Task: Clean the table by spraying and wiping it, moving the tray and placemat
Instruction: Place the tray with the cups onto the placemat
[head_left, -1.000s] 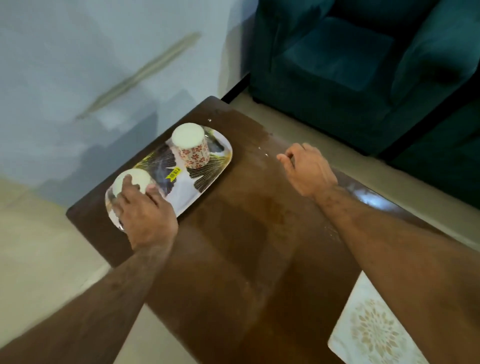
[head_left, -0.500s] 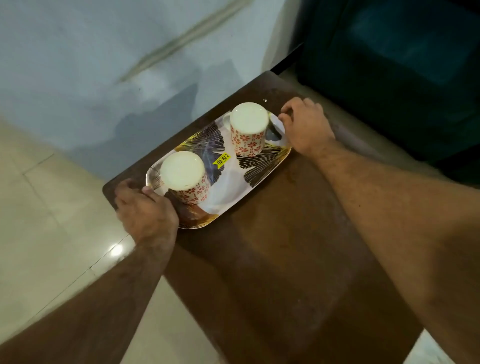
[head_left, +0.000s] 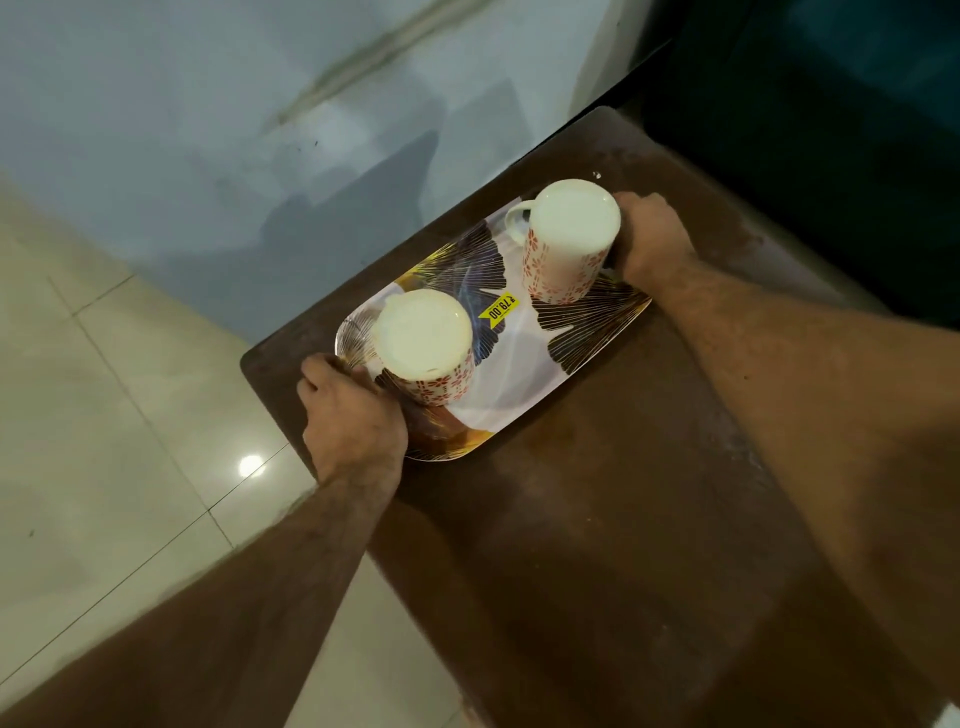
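Brown table (head_left: 623, 519): tray (head_left: 519, 374) at its far corner, left hand (head_left: 350, 421) and right hand (head_left: 649, 236) gripping opposite short ends; stiff, likely slippery, two upturned mugs (head_left: 423, 345) could slide.

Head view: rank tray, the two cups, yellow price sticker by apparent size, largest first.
1. tray
2. near cup and far cup: look alike, unranked; nearness may skew it
3. price sticker

Two bare forearms, lightly haired, reach into view; left hand (head_left: 353, 423) and right hand (head_left: 652, 234) wear nothing.
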